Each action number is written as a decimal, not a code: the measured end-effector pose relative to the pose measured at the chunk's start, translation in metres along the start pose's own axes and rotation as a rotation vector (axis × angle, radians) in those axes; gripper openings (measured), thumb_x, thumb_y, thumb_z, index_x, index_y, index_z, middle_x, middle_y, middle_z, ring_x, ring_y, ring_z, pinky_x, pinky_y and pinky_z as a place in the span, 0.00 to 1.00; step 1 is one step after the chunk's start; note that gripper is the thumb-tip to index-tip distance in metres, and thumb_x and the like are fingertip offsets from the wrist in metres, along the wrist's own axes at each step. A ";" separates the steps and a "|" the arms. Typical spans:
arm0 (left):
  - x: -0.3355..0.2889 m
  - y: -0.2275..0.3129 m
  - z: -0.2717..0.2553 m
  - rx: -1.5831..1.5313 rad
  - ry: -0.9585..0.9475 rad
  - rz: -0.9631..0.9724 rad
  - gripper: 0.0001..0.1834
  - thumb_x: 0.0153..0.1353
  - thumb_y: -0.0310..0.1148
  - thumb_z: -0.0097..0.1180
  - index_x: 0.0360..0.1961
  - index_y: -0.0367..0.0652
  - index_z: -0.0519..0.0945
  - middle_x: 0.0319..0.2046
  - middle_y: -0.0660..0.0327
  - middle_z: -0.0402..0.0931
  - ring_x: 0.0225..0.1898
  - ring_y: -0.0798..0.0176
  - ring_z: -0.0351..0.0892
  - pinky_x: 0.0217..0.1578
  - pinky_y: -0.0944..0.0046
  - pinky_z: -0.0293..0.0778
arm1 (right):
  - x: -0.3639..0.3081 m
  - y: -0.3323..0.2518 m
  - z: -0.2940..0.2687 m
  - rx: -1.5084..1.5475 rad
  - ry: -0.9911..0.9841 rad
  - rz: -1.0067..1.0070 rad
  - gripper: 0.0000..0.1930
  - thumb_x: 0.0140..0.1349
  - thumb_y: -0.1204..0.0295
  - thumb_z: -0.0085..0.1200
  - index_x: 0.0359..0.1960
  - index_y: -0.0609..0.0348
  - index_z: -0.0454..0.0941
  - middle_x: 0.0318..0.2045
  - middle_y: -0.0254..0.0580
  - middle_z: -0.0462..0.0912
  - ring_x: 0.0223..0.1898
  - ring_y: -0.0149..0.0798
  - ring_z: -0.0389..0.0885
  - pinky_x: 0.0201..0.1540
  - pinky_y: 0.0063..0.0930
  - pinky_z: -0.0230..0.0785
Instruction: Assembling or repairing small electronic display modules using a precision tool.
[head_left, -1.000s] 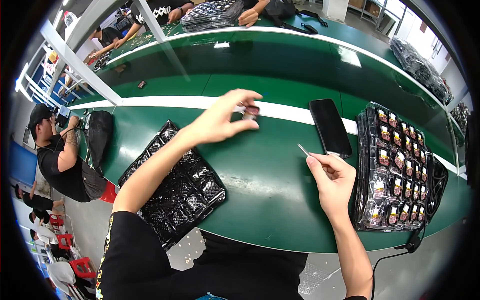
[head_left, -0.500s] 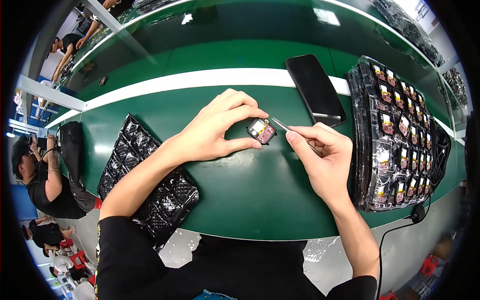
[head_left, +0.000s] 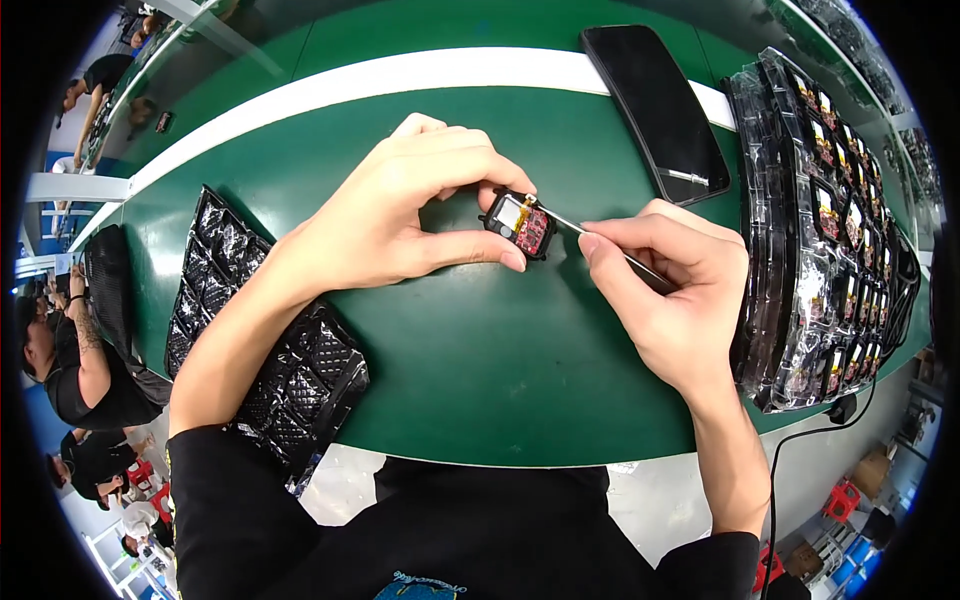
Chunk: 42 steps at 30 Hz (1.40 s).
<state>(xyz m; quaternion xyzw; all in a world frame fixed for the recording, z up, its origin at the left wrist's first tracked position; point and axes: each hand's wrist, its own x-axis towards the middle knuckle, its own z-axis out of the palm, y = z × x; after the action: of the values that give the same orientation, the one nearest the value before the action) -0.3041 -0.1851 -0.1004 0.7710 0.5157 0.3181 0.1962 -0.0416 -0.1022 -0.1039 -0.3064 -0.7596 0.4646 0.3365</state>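
Between the thumb and fingers of my left hand (head_left: 430,205) is a small black watch-like case (head_left: 519,224), its inside facing up. A red circuit board, a silvery-white rectangular part and a strip of yellow tape show in it. My right hand (head_left: 672,275) grips a pair of metal tweezers (head_left: 572,228) like a pen. Their tip reaches the upper right edge of the case, close to my left fingertips. Whether the tip pinches anything is too small to tell.
A black phone (head_left: 660,110) lies beyond my right hand, a small silvery rod on its near end. Stacked clear trays (head_left: 800,260) holding several similar cases stand at the right, near a black cable (head_left: 770,490). Black quilted-looking trays (head_left: 290,370) lie under my left forearm. Other people sit at far left.
The tweezers' tip has come in from just beside the case to its upper right edge. The case has turned slightly in my left hand. The whole view has shifted.
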 end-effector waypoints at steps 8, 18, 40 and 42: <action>0.002 -0.001 0.001 0.013 -0.004 0.003 0.30 0.45 0.38 0.88 0.52 0.46 0.92 0.40 0.68 0.87 0.36 0.64 0.72 0.45 0.63 0.67 | 0.002 -0.002 0.007 -0.078 0.000 -0.053 0.03 0.59 0.83 0.72 0.35 0.66 0.92 0.20 0.32 0.80 0.18 0.19 0.70 0.21 0.21 0.55; 0.002 0.002 0.004 -0.004 0.041 -0.022 0.31 0.44 0.38 0.89 0.51 0.45 0.91 0.34 0.68 0.80 0.35 0.65 0.68 0.45 0.63 0.67 | 0.000 -0.004 0.002 -0.154 -0.016 -0.089 0.05 0.63 0.84 0.72 0.40 0.68 0.94 0.24 0.28 0.81 0.22 0.16 0.70 0.25 0.16 0.57; 0.003 -0.008 -0.009 -0.126 -0.077 -0.051 0.29 0.44 0.35 0.88 0.51 0.44 0.94 0.41 0.66 0.90 0.35 0.66 0.72 0.42 0.63 0.67 | -0.001 -0.007 -0.005 -0.107 -0.098 -0.077 0.07 0.66 0.83 0.71 0.44 0.68 0.94 0.27 0.32 0.85 0.25 0.18 0.75 0.27 0.16 0.59; 0.003 -0.009 -0.009 -0.135 -0.078 -0.063 0.30 0.43 0.35 0.88 0.51 0.45 0.94 0.41 0.66 0.90 0.36 0.67 0.73 0.40 0.64 0.66 | -0.001 -0.006 -0.004 -0.104 -0.109 -0.067 0.06 0.67 0.83 0.71 0.44 0.68 0.94 0.27 0.31 0.85 0.25 0.17 0.75 0.27 0.16 0.58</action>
<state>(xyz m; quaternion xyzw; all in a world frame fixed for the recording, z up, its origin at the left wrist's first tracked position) -0.3152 -0.1790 -0.0990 0.7514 0.5089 0.3154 0.2775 -0.0385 -0.1029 -0.0975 -0.2719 -0.8099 0.4289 0.2936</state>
